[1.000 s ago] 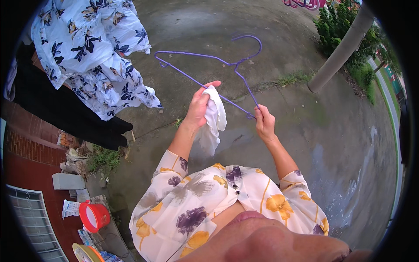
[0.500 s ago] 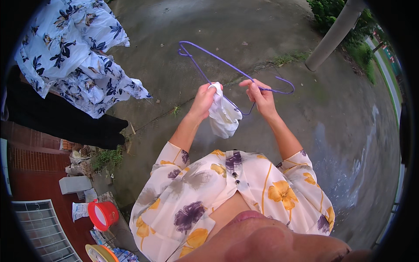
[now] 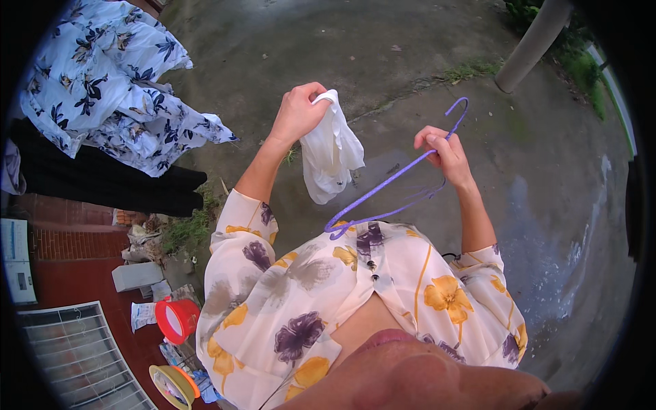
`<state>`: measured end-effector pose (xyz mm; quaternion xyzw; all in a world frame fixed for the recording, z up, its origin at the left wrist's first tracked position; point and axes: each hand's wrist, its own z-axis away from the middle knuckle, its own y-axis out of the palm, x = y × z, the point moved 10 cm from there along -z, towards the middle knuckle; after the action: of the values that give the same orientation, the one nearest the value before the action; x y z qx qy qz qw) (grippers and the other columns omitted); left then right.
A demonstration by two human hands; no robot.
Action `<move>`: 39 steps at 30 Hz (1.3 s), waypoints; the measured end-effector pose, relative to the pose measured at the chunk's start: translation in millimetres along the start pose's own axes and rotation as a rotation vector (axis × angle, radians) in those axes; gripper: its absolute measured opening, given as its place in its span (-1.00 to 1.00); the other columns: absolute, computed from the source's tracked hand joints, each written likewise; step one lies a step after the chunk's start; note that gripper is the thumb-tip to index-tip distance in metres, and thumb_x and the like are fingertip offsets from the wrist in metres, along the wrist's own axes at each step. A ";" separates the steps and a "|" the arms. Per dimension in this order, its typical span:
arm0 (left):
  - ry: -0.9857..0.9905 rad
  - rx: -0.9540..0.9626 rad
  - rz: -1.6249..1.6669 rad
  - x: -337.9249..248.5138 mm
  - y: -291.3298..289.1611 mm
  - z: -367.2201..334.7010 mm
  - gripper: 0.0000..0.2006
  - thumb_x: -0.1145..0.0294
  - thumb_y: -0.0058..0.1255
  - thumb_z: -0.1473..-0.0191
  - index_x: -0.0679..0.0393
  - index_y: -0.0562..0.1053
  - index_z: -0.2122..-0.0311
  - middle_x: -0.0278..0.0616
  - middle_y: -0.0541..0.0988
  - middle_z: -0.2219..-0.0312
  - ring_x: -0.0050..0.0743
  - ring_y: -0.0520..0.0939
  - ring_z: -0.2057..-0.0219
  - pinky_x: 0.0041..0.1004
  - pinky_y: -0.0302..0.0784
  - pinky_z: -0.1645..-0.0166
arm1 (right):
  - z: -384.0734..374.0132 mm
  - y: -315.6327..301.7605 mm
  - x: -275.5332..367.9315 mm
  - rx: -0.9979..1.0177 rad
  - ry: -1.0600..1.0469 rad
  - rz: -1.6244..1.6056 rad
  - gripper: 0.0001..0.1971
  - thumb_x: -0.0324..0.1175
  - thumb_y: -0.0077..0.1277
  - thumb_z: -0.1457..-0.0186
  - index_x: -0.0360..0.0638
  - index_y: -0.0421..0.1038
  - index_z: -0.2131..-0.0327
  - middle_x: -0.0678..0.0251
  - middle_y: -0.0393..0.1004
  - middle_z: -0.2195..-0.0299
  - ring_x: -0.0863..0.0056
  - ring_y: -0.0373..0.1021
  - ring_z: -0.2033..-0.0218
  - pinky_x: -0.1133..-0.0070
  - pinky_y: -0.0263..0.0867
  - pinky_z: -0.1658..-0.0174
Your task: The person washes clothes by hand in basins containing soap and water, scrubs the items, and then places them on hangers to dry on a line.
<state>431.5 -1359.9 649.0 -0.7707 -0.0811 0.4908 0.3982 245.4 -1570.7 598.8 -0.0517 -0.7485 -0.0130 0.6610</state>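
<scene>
My left hand (image 3: 301,113) is closed on the top edge of a small white cloth item (image 3: 331,154), which hangs down from my fingers in folds. What garment it is, I cannot make out. In my right hand (image 3: 445,154) is a purple clothes hanger (image 3: 389,179), pinched near its neck. Its hook points up and away from me, and its body slants down to the left, close to my chest. Cloth and hanger are apart from each other.
At the far left hang a white garment with dark floral print (image 3: 109,89) and black trousers (image 3: 109,178). A red bucket (image 3: 179,320), a yellowish basin (image 3: 171,386) and a pale block (image 3: 137,277) stand at lower left. A round post (image 3: 533,48) rises at upper right.
The cloth has come away from the hanger and moved up and left with my left hand. My right hand has shifted right, turning the hanger so its body swings down toward my chest.
</scene>
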 end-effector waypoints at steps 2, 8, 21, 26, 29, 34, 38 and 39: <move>0.003 -0.012 -0.033 -4.7 -8.8 -0.6 -0.72 0.23 0.10 0.00 0.23 0.58 0.28 -0.01 0.61 0.52 -0.05 0.66 0.45 -0.27 0.53 0.27 | 5.5 -6.1 2.8 -0.133 0.012 0.119 -0.59 -0.14 -0.23 -0.37 -0.26 0.52 0.31 0.65 0.04 0.70 0.79 -0.04 0.67 0.66 -0.15 0.59; 0.070 -0.107 -0.159 -8.4 -24.4 4.5 -0.74 0.27 0.05 -0.04 0.24 0.58 0.25 0.01 0.62 0.51 -0.10 0.67 0.46 -0.32 0.51 0.32 | -10.9 -6.3 -1.1 -0.160 -0.052 0.301 -0.62 -0.13 -0.16 -0.37 -0.21 0.54 0.08 0.62 0.10 0.70 0.74 -0.01 0.63 0.60 -0.05 0.55; 0.232 -0.058 -0.281 -33.8 13.6 17.5 -0.82 0.29 0.04 -0.05 0.14 0.58 0.33 0.01 0.63 0.35 0.17 0.63 0.28 -0.03 0.54 0.22 | -65.6 42.6 3.3 0.030 -0.074 0.529 -0.58 -0.21 -0.17 -0.31 0.04 0.37 -0.19 0.34 0.19 0.67 0.57 0.16 0.59 0.49 0.21 0.40; 0.221 -0.051 -0.233 -18.3 15.1 24.7 -0.83 0.31 0.06 -0.04 0.13 0.58 0.31 0.01 0.63 0.37 0.15 0.63 0.28 -0.04 0.55 0.21 | -57.8 9.6 -16.5 0.208 0.074 0.660 -0.54 -0.26 -0.20 -0.31 0.05 0.30 -0.25 0.24 0.46 0.13 0.48 0.36 0.06 0.48 0.24 -0.06; 0.154 -0.008 -0.178 -22.5 27.6 27.2 -0.84 0.31 0.07 -0.04 0.13 0.57 0.33 0.03 0.63 0.43 0.17 0.64 0.31 -0.03 0.55 0.23 | -53.2 30.4 -9.5 0.294 0.123 0.640 -0.54 -0.26 -0.18 -0.30 0.08 0.30 -0.26 0.39 0.30 0.54 0.60 0.25 0.43 0.53 0.26 0.22; 0.140 -0.061 -0.269 -30.9 37.6 22.4 -0.81 0.37 0.04 -0.02 0.14 0.60 0.28 0.09 0.61 0.48 0.18 0.63 0.37 -0.11 0.55 0.26 | -55.4 33.2 1.3 0.208 0.101 0.680 -0.55 -0.27 -0.16 -0.25 -0.06 0.33 -0.20 0.36 0.13 0.68 0.54 0.09 0.60 0.43 0.13 0.44; 0.167 -0.136 -0.232 -25.4 28.9 15.4 -0.83 0.37 0.04 -0.01 0.18 0.60 0.32 0.11 0.59 0.51 0.21 0.62 0.39 -0.10 0.55 0.28 | -53.7 9.6 4.4 0.194 0.030 0.687 -0.54 -0.25 -0.15 -0.26 -0.05 0.33 -0.21 0.35 0.17 0.67 0.52 0.12 0.60 0.43 0.14 0.44; 0.174 -0.136 -0.224 -27.5 29.1 14.8 -0.83 0.38 0.04 0.00 0.19 0.59 0.33 0.12 0.59 0.51 0.20 0.62 0.39 -0.11 0.55 0.28 | -53.1 4.1 5.6 0.195 -0.008 0.681 -0.54 -0.24 -0.14 -0.26 -0.04 0.32 -0.21 0.34 0.19 0.67 0.52 0.13 0.60 0.43 0.14 0.43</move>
<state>397.7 -1385.6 644.9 -0.8218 -0.1647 0.3679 0.4027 297.6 -1571.0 610.9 -0.2349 -0.6887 0.2797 0.6263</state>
